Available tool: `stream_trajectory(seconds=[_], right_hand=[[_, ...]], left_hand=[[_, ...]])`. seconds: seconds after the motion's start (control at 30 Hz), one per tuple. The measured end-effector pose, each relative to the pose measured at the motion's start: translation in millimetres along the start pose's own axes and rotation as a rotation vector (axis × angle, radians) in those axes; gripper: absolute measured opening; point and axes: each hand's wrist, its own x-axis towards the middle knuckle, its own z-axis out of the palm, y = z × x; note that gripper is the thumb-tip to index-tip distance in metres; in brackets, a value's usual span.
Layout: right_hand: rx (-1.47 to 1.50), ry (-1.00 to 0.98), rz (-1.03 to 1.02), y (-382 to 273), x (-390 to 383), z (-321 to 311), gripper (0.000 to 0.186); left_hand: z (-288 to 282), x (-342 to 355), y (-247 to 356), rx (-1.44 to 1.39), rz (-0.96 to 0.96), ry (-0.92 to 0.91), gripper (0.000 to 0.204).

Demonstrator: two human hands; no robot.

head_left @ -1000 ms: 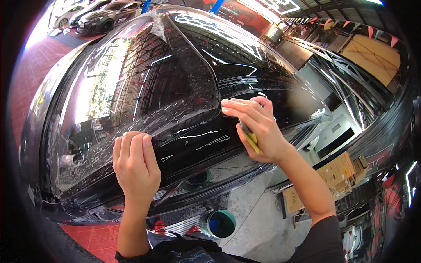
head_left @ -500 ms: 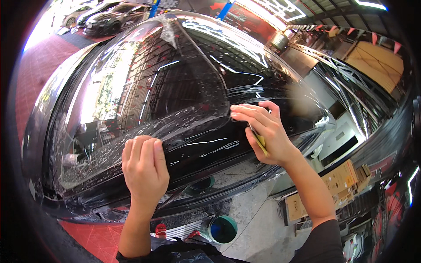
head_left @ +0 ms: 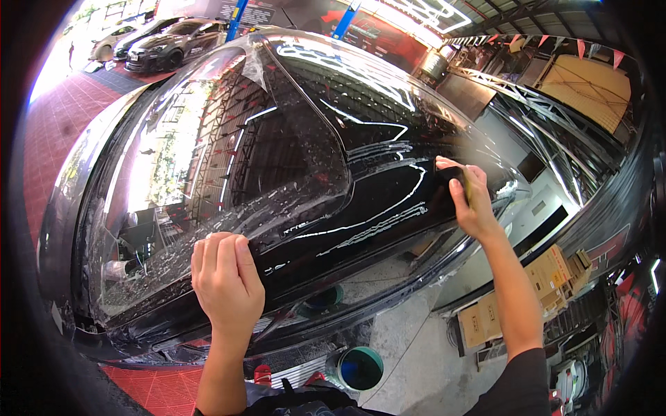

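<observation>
The right hand (head_left: 477, 208) grips a flat yellow tool (head_left: 467, 187) at the glossy black car panel (head_left: 381, 191); the left hand (head_left: 226, 281) is curled, its hold unclear. Below, a round green plastic bucket (head_left: 375, 356) looks dark blue inside.

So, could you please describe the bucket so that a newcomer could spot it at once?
Find the glossy black car filling the middle of the view, then look below its near side. Near the lower edge, right of the red shoes, stands an open bucket. Its round teal rim and dark inside set it apart from the brown boxes farther right.
</observation>
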Motion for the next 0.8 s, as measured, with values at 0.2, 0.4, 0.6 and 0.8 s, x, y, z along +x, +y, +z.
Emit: stream_trajectory(seconds=[0.2, 0.4, 0.6, 0.8], right_hand=[[0.069, -0.067, -0.311, -92, 18, 54, 0.048], [-0.159, 0.118, 0.14, -5, -7, 22, 0.031], [0.096, 0.01, -0.162, -94, -7, 61, 0.044], [-0.095, 0.225, 0.368, 11, -38, 42, 0.037]], left_hand=[[-9, -3, -18, -0.002, -0.033, -0.042, 0.017], [0, 2, 0, -0.026, -0.02, -0.071, 0.022], [-15, -7, -24, -0.011, -0.058, -0.068, 0.02], [1, -6, -11, 0.002, -0.043, -0.088, 0.022]])
